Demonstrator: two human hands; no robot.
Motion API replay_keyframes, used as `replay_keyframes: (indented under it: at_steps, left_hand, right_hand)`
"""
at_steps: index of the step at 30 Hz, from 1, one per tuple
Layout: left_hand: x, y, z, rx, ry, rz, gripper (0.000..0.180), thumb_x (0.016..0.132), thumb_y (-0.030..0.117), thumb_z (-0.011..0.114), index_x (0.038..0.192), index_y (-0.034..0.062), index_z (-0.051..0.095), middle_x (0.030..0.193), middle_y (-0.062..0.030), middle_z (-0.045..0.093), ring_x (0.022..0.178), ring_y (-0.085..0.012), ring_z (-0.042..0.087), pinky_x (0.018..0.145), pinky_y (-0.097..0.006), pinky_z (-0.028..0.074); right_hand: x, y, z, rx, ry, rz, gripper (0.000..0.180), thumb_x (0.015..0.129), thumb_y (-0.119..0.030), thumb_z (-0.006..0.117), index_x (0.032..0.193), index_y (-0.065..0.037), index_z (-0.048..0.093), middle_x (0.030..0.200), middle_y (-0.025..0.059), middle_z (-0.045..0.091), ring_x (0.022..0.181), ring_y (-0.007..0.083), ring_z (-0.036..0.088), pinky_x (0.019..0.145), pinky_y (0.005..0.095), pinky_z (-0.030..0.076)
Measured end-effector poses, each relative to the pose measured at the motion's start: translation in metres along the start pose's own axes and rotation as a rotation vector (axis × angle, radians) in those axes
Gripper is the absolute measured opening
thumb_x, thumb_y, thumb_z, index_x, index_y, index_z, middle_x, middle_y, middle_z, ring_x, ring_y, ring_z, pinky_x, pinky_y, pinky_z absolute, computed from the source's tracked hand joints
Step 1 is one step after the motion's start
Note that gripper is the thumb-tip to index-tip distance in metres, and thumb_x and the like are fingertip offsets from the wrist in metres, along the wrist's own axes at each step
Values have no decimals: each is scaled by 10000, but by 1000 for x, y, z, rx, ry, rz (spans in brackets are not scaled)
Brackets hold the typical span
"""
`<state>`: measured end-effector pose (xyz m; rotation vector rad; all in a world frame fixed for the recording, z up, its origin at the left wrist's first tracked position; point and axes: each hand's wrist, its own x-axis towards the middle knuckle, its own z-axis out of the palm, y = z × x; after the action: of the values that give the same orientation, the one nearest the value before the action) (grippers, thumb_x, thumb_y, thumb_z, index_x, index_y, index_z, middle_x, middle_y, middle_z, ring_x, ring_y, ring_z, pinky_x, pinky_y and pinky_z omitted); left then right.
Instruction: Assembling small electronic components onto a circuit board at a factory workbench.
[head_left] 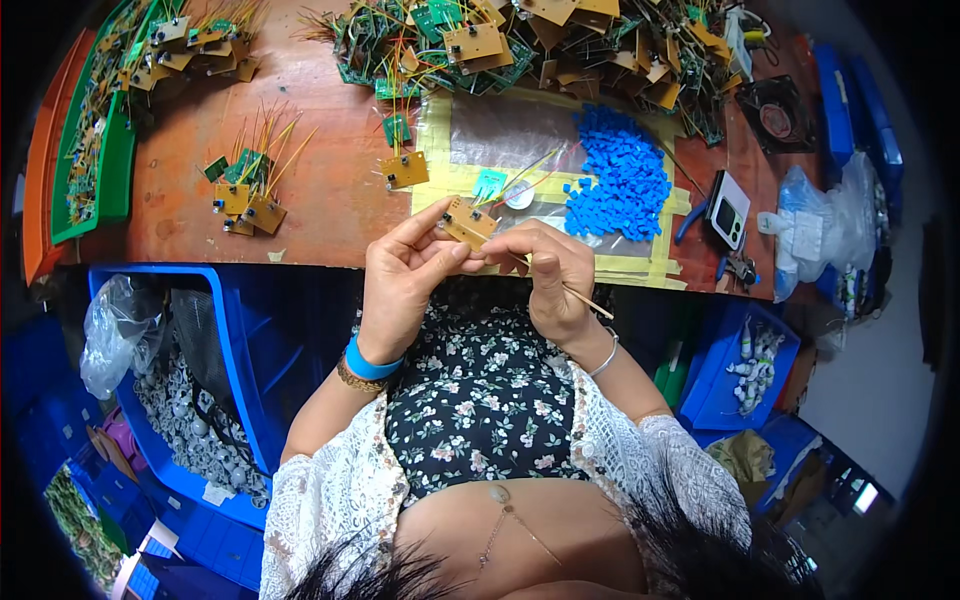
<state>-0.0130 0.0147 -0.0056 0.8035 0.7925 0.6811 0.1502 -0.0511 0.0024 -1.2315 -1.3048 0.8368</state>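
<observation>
My left hand [400,285] pinches a tan circuit board [466,224] by its edge, just above the table's near edge. Thin wires run from this board toward a small green board [489,185] lying beyond it. In my right hand [556,275] is a thin wooden stick [590,302], its back end pointing down to the right. The stick's tip is hidden behind my fingers, close to the tan board. A round whitish disc [518,194] lies beside the green board. To the right spreads a heap of small blue plastic pieces [622,175].
Wired boards [560,45] are heaped along the far side, with a smaller cluster [246,200] at left. A green tray [118,170] stands far left. At right lie a white device with a screen [728,212], pliers [740,270] and a black fan [776,115]. Blue bins [225,340] sit below.
</observation>
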Motion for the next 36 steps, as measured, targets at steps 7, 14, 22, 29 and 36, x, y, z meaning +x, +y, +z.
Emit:
replay_keyframes:
  at_steps: [7, 14, 22, 29, 36]
  left_hand:
    - [-2, -3, -2, 20, -11, 12, 478, 911, -53, 590, 1362, -94, 439, 1022, -163, 674, 880, -180, 689, 811, -261, 571]
    - [0, -5, -2, 16, 2, 12, 474, 907, -52, 595, 1357, -89, 449, 1020, -156, 672, 875, -175, 689, 809, -259, 569]
    - [-1, -3, -3, 10, 72, 68, 500, 900, -29, 608, 1374, -55, 448, 937, -102, 638, 873, -216, 698, 807, -288, 576]
    - [-2, -4, -1, -12, 76, 64, 495, 898, -42, 603, 1370, -55, 453, 939, -99, 631, 870, -220, 698, 815, -295, 576]
    - [0, -6, 1, 60, 34, 75, 462, 908, -63, 574, 1358, -55, 473, 953, -118, 648, 866, -210, 693, 815, -303, 578]
  right_hand:
    - [-1, 5, 0, -38, -17, -32, 530, 1022, -429, 413, 952, 18, 688, 856, 98, 680, 730, 148, 625, 638, 241, 496]
    - [0, 3, -1, -175, 4, -146, 121, 901, -119, 648, 902, -7, 695, 799, 120, 673, 729, 264, 652, 638, 331, 511]
    - [-7, 9, -34, -504, 310, -180, 125, 845, -53, 687, 964, -15, 692, 825, 124, 678, 754, 228, 642, 632, 317, 501]
    - [13, 36, -50, -1041, 289, -197, 212, 717, 5, 751, 910, -50, 686, 830, 87, 684, 825, 237, 627, 712, 334, 454]
    - [12, 17, -34, -745, 305, -337, 243, 655, 42, 767, 845, -72, 671, 804, 54, 665, 809, 245, 606, 749, 343, 450]
